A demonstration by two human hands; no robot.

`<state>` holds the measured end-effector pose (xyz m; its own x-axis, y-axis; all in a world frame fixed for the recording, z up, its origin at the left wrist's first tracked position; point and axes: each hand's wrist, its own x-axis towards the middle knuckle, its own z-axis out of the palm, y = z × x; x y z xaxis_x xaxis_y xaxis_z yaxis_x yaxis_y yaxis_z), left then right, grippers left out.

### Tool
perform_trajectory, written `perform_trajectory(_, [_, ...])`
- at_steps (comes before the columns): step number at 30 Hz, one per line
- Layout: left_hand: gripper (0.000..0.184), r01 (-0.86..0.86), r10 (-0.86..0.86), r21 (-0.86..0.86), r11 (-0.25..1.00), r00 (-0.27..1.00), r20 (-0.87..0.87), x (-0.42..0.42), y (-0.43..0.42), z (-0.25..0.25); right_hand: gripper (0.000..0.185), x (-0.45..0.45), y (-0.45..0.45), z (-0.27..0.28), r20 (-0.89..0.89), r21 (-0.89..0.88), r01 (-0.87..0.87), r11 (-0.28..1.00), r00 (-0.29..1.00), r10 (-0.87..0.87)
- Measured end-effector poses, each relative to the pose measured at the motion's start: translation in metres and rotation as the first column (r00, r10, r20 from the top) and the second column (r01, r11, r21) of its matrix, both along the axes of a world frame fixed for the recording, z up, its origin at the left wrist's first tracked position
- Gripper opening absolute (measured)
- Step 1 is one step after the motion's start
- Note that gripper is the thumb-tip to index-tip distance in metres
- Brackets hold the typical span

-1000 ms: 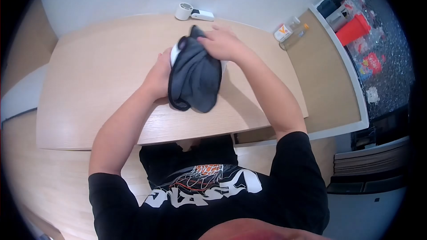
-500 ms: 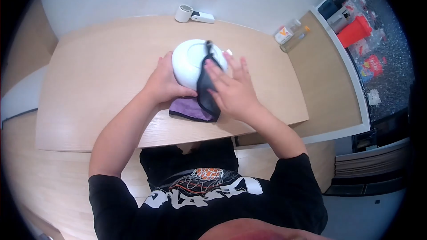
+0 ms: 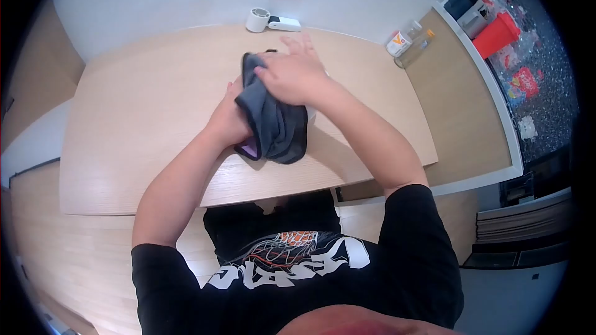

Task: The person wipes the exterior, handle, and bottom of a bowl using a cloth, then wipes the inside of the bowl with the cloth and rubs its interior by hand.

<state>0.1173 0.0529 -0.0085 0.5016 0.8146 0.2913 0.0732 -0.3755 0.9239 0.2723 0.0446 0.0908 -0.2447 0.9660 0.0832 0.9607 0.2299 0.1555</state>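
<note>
A cloth, grey on one face and purple on the other with black edging, lies bunched over a white bowl. Only a sliver of the bowl shows at its right side; half a second ago it was seen bottom up. On the bowl's left side, my left hand is closed around it, its fingers partly behind the cloth. My right hand presses on top with the cloth under its palm and lower fingers, while other fingers stretch toward the wall.
At the back of the wooden table stand a white roll and a small white device. Two bottles, one a clear bottle with a yellow cap, are at the right edge. A pale-rimmed panel borders the right side.
My right hand has moved left and away from me across the bowl, carrying the cloth over it. The bowl's white base is now covered. My left hand stays at its left side.
</note>
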Motion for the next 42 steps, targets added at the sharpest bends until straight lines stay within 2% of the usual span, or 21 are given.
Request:
perform_trajectory(1, [0.077,-0.037,0.046,0.109,0.993,0.996,-0.075,-0.001,-0.001,0.003,0.049,0.009,0.001,0.004,0.005,-0.023,0.044,0.999,0.999,-0.044])
perform_trajectory(2, [0.077,-0.056,0.063,0.073,0.996,0.992,-0.108,-0.003,-0.001,0.005,0.047,0.023,0.001,0.001,-0.025,0.033,0.012,0.999,1.0,-0.011])
perform_trajectory(3, [0.078,-0.075,0.08,0.036,0.996,0.987,-0.141,-0.003,-0.002,0.008,0.045,0.036,-0.003,0.002,-0.04,-0.006,0.041,0.999,0.998,-0.042])
perform_trajectory(4, [0.082,-0.071,0.071,0.0,0.997,0.997,-0.012,-0.001,-0.007,0.013,0.044,0.047,-0.009,0.006,-0.054,-0.045,0.07,0.997,0.996,-0.072])
perform_trajectory(5, [0.083,-0.028,0.03,-0.078,0.997,0.999,0.022,0.0,-0.013,0.026,0.043,0.056,-0.015,0.009,-0.067,-0.084,0.098,0.992,0.992,-0.103])
perform_trajectory(7, [0.086,0.065,-0.044,-0.223,0.973,0.994,0.096,-0.001,-0.025,0.053,0.042,0.076,-0.032,0.002,-0.183,-0.038,0.027,0.999,0.983,-0.034])
perform_trajectory(8, [0.09,0.008,-0.007,-0.074,0.997,1.0,0.009,0.001,-0.022,0.045,0.042,0.083,-0.04,-0.003,-0.238,-0.01,-0.008,1.0,0.971,0.005])
perform_trajectory(9, [0.099,-0.053,0.055,0.044,0.998,0.997,-0.047,0.002,-0.009,0.017,0.042,0.086,-0.048,-0.006,-0.218,0.043,-0.029,0.999,0.975,0.037])
perform_trajectory(11, [0.108,-0.02,0.02,0.002,1.0,1.0,-0.014,-0.002,-0.003,0.003,0.044,0.088,-0.068,-0.013,-0.178,0.142,-0.069,0.987,0.98,0.094])
perform_trajectory(14, [0.113,-0.019,0.019,0.001,1.0,1.0,-0.006,0.0,0.002,-0.003,0.046,0.082,-0.09,-0.016,-0.112,0.172,-0.091,0.981,0.988,0.111])
perform_trajectory(20, [0.111,-0.035,0.034,-0.018,0.999,0.999,-0.018,-0.001,-0.004,0.004,0.049,0.065,-0.108,-0.021,-0.018,0.281,-0.204,0.938,0.976,0.218])
perform_trajectory(23, [0.108,-0.038,0.039,0.036,0.999,0.999,-0.017,-0.001,-0.005,0.004,0.048,0.05,-0.105,-0.021,-0.06,0.29,-0.243,0.926,0.961,0.271])
perform_trajectory(27, [0.105,-0.015,0.016,0.027,1.0,0.998,-0.056,-0.002,-0.009,0.008,0.047,0.03,-0.084,-0.014,-0.185,0.193,-0.258,0.947,0.938,0.293])
perform_trajectory(31, [0.105,0.037,-0.037,0.001,0.999,0.999,-0.02,0.0,-0.007,0.006,0.049,0.03,-0.05,-0.013,-0.219,0.133,-0.241,0.961,0.939,0.266])
perform_trajectory(34, [0.108,0.045,-0.046,0.015,0.999,0.999,0.014,0.001,-0.008,0.008,0.051,0.027,-0.041,-0.015,-0.122,0.175,-0.159,0.972,0.976,0.182])
perform_trajectory(38, [0.111,-0.02,0.018,-0.063,0.998,0.999,-0.03,0.003,-0.01,0.017,0.052,0.038,-0.043,-0.013,-0.016,0.209,-0.016,0.978,1.0,0.019])
perform_trajectory(40, [0.111,-0.004,0.003,-0.143,0.99,1.0,-0.011,0.001,-0.013,0.028,0.05,0.043,-0.052,-0.01,0.013,0.191,-0.011,0.982,1.0,0.009])
perform_trajectory(42, [0.109,-0.002,0.004,-0.147,0.989,1.0,0.013,0.001,-0.016,0.033,0.048,0.047,-0.063,-0.006,0.009,0.165,-0.024,0.986,1.0,0.023])
